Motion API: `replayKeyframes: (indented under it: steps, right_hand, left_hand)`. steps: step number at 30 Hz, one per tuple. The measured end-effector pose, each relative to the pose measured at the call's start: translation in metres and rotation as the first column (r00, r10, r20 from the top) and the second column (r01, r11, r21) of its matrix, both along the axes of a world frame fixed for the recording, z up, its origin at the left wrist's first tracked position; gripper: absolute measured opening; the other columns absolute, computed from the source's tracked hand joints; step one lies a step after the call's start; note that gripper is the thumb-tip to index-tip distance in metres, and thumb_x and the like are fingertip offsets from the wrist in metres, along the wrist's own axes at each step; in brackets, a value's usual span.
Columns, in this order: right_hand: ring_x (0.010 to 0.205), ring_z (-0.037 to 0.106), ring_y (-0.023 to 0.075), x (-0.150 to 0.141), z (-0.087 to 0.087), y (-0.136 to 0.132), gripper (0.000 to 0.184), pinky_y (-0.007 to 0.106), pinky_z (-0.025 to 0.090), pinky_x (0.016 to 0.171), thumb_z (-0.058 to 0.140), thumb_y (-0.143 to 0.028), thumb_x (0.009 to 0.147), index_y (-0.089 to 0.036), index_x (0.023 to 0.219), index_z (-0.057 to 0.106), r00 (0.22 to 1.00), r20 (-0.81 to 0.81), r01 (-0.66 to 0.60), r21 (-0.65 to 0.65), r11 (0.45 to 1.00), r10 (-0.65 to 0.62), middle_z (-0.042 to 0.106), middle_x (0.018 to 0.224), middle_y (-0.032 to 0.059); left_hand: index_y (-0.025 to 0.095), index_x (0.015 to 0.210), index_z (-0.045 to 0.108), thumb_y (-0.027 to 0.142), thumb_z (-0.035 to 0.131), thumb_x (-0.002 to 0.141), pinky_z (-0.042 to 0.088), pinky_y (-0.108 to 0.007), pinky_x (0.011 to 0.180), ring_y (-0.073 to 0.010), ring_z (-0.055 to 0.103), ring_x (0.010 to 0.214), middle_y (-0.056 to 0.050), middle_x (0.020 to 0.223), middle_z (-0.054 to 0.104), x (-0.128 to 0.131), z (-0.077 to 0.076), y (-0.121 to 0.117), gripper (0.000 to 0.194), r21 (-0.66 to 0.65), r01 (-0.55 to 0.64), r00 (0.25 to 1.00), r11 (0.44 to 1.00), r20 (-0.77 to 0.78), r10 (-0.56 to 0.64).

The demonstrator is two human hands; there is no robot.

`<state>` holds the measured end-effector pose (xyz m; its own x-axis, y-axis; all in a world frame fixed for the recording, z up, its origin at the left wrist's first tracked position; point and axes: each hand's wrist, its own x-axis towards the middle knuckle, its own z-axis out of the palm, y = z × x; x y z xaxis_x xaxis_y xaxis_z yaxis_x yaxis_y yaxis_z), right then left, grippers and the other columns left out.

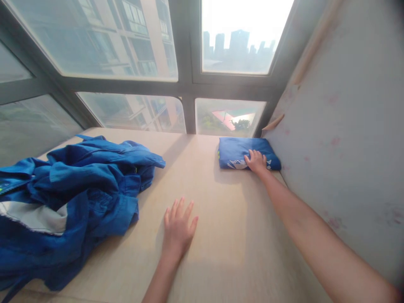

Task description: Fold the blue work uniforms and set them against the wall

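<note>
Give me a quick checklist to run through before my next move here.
1. Right hand on the folded blue cloth: ok, fingers spread on top.
2. Left hand clear of both cloths: ok, back upward.
3. Folded cloth lying flat on the pale surface: ok.
4. Blue clothing at left laid out smooth: not ok, crumpled.
5. Folded cloth's underside neat: cannot tell, hidden.

The left hand (178,229) is held palm down, its back turned up, with the fingers spread and the thumb angled out to the right. Of the left forearm (160,277), only a short, bare stretch is shown above the lower edge of view. The right hand (257,160) is placed farther forward, also palm down, its fingers slightly parted. The right arm (309,227) is bared and stretched out, slanted inward from the lower right corner.
</note>
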<state>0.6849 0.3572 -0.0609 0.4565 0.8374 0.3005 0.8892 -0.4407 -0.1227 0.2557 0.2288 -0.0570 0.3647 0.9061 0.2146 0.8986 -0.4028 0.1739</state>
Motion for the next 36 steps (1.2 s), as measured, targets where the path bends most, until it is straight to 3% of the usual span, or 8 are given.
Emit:
replayKeyframes:
  steps: [4,10,20,24,27,29,32,36]
  right_hand:
    - [0.112,0.054,0.0281,0.0,-0.015,0.003,0.044,0.043,0.03,0.102,0.043,-0.037,0.096,-0.014,0.129,0.061,0.999,-0.039,0.039,0.085,0.996,-0.036,0.066,0.122,0.0161]
    - [0.099,0.055,0.0266,-0.021,-0.013,-0.014,0.034,0.035,0.034,0.084,0.048,-0.034,0.093,-0.014,0.114,0.068,0.998,-0.038,0.061,0.12,0.991,-0.057,0.067,0.109,0.0146]
    - [0.101,0.052,0.0277,-0.131,-0.001,-0.086,0.026,0.038,0.034,0.089,0.049,-0.029,0.095,-0.016,0.109,0.066,0.994,-0.1,-0.016,0.15,0.989,0.031,0.062,0.104,0.0136]
    - [0.099,0.053,0.0275,-0.167,0.005,-0.119,0.024,0.038,0.036,0.09,0.049,-0.027,0.094,-0.016,0.107,0.067,0.99,-0.099,-0.085,0.163,0.983,0.102,0.062,0.1,0.0125]
    - [0.099,0.055,0.0265,-0.19,0.005,-0.146,0.024,0.039,0.038,0.093,0.049,-0.025,0.094,-0.017,0.108,0.067,0.978,-0.112,-0.152,0.195,0.969,0.176,0.063,0.099,0.0114]
    - [0.101,0.055,0.0266,-0.203,0.002,-0.167,0.026,0.041,0.039,0.097,0.049,-0.026,0.094,-0.017,0.113,0.066,0.963,-0.119,-0.212,0.217,0.953,0.241,0.064,0.103,0.0114]
    - [0.117,0.053,0.03,-0.217,-0.005,-0.205,0.041,0.046,0.037,0.106,0.052,-0.031,0.093,-0.017,0.131,0.059,0.928,-0.094,-0.327,0.263,0.908,0.361,0.062,0.122,0.0143]
    - [0.141,0.037,0.0368,-0.222,-0.011,-0.258,0.068,0.053,0.033,0.113,0.063,-0.038,0.084,-0.021,0.147,0.046,0.832,-0.036,-0.53,0.245,0.812,0.553,0.042,0.153,0.0152]
  left_hand:
    - [0.029,0.141,0.056,0.036,0.054,0.091,0.027,-0.058,0.116,-0.0331,0.038,0.143,-0.011,0.154,0.045,0.0,0.002,-0.001,0.05,0.0,0.004,1.0,1.0,-0.008,-0.004]
    - [0.029,0.14,0.056,0.035,0.055,0.091,0.026,-0.058,0.117,-0.0326,0.037,0.143,-0.01,0.154,0.045,-0.001,0.001,-0.002,0.05,0.007,-0.003,1.0,1.0,-0.001,0.003]
    - [0.021,0.139,0.057,0.035,0.055,0.091,0.027,-0.058,0.116,-0.0343,0.04,0.142,-0.015,0.151,0.049,-0.002,-0.007,0.0,0.05,0.014,-0.006,0.999,1.0,0.045,0.005]
    - [0.014,0.146,0.047,0.038,0.06,0.088,0.028,-0.058,0.116,-0.0353,0.04,0.142,-0.02,0.15,0.047,-0.005,-0.004,-0.002,0.065,0.039,0.015,0.995,0.999,0.095,-0.018]
    - [0.016,0.151,0.039,0.039,0.067,0.082,0.032,-0.055,0.115,-0.0357,0.034,0.145,-0.02,0.156,0.038,-0.007,0.0,-0.005,0.078,0.02,0.13,0.983,0.991,0.13,-0.131]
    - [0.018,0.152,0.038,0.034,0.069,0.079,0.036,-0.053,0.113,-0.0359,0.034,0.145,-0.02,0.158,0.034,-0.01,0.002,-0.009,0.08,-0.009,0.195,0.969,0.981,0.153,-0.192]
    - [0.019,0.149,0.044,0.024,0.068,0.076,0.039,-0.051,0.112,-0.0357,0.039,0.142,-0.02,0.156,0.037,-0.016,0.003,-0.018,0.076,-0.028,0.198,0.963,0.98,0.194,-0.189]
    - [0.022,0.138,0.057,0.02,0.064,0.076,0.043,-0.049,0.109,-0.0328,0.052,0.132,-0.015,0.143,0.054,-0.029,0.004,-0.033,0.063,-0.021,0.175,0.95,0.984,0.264,-0.164]
